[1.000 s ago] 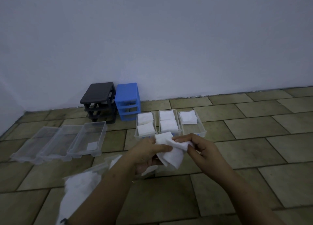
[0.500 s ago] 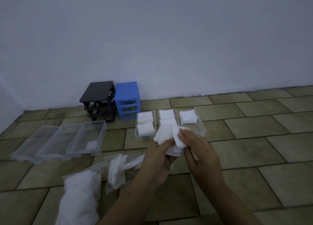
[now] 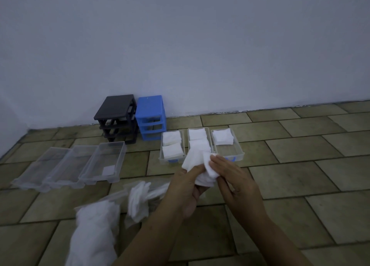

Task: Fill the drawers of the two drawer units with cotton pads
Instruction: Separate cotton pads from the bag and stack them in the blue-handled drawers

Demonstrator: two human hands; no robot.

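My left hand (image 3: 185, 187) grips a bunch of white cotton pads (image 3: 197, 165) above the floor. My right hand (image 3: 232, 177) pinches the pads' right edge. Just behind them stand three clear drawers with blue handles: the left drawer (image 3: 172, 159) and the middle drawer (image 3: 198, 142) each hold two stacks of pads, and the right drawer (image 3: 238, 153) holds one stack at its far end. A black drawer frame (image 3: 117, 117) and a blue drawer frame (image 3: 151, 117) stand without drawers by the wall. Three clear drawers (image 3: 70, 165) lie at the left without pads.
An open plastic bag of cotton pads (image 3: 94, 231) lies on the tiled floor at the lower left, with loose pads (image 3: 138, 199) spilling from its mouth. The white wall closes off the back. Bare tiles extend to the right.
Both hands have lifted the bunch of pads away from the bag and slightly forward, toward the drawers with blue handles. The right hand has shifted its pinch on the pads.
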